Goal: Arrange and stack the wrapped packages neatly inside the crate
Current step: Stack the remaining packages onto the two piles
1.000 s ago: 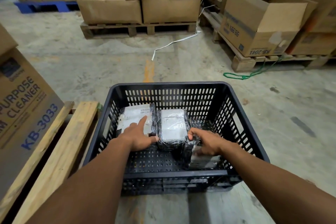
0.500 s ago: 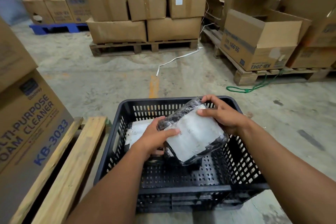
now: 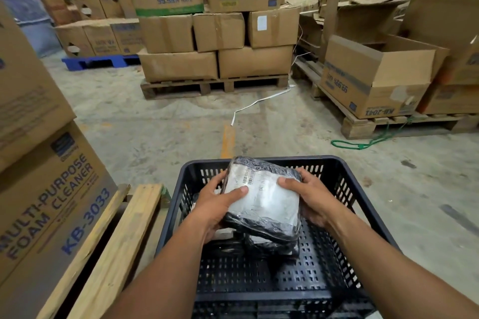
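Note:
A black slotted plastic crate (image 3: 344,189) stands on the concrete floor in front of me. Both hands hold one wrapped package (image 3: 264,202), black film with a white label and barcode facing up, above the crate's middle. My left hand (image 3: 215,204) grips its left edge, thumb on top. My right hand (image 3: 311,194) grips its right edge. Below it, other wrapped packages (image 3: 272,245) lie on the crate floor, mostly hidden by the held one.
A wooden pallet (image 3: 111,248) with a foam cleaner carton (image 3: 49,204) sits close on the left. Stacked cartons on a pallet (image 3: 215,59) stand ahead, an open carton (image 3: 375,77) on a pallet at right. A green cord (image 3: 363,144) and white strap (image 3: 259,101) lie on the floor.
Both hands lifted a wrapped package out of the crate's bottom and turned it label-up, level above the crate. The camera tilted upward, showing more of the warehouse.

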Demonstrator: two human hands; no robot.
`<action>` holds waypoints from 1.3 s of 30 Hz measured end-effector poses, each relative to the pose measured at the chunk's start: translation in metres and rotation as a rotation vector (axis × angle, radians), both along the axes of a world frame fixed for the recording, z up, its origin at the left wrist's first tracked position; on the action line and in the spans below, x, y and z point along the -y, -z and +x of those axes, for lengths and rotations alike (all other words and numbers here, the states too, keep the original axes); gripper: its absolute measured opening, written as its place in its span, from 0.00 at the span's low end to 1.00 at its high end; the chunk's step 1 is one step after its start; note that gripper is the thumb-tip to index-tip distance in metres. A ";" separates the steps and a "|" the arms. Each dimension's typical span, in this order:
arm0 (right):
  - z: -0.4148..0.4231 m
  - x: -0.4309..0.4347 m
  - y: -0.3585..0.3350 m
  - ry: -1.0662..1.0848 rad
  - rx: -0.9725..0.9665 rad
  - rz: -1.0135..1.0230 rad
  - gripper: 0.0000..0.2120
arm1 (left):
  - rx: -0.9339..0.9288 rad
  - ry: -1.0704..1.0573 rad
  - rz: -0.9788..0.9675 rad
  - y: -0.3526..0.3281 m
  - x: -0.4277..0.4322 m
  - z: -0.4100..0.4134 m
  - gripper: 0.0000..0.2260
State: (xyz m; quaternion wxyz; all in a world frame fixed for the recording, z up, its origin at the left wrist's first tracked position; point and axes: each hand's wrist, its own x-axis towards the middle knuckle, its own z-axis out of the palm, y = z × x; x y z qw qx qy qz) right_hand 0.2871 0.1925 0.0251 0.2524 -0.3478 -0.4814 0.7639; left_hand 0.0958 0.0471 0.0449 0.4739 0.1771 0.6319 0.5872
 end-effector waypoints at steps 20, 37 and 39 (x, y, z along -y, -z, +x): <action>-0.010 -0.003 0.009 -0.008 0.102 0.023 0.31 | -0.009 -0.023 0.049 0.003 -0.021 0.007 0.37; 0.014 -0.034 0.093 0.291 0.402 0.022 0.24 | -0.970 0.533 -0.674 0.101 0.003 -0.029 0.39; 0.006 -0.037 0.099 0.308 0.398 0.012 0.22 | -1.028 0.575 -0.686 0.114 0.004 -0.034 0.41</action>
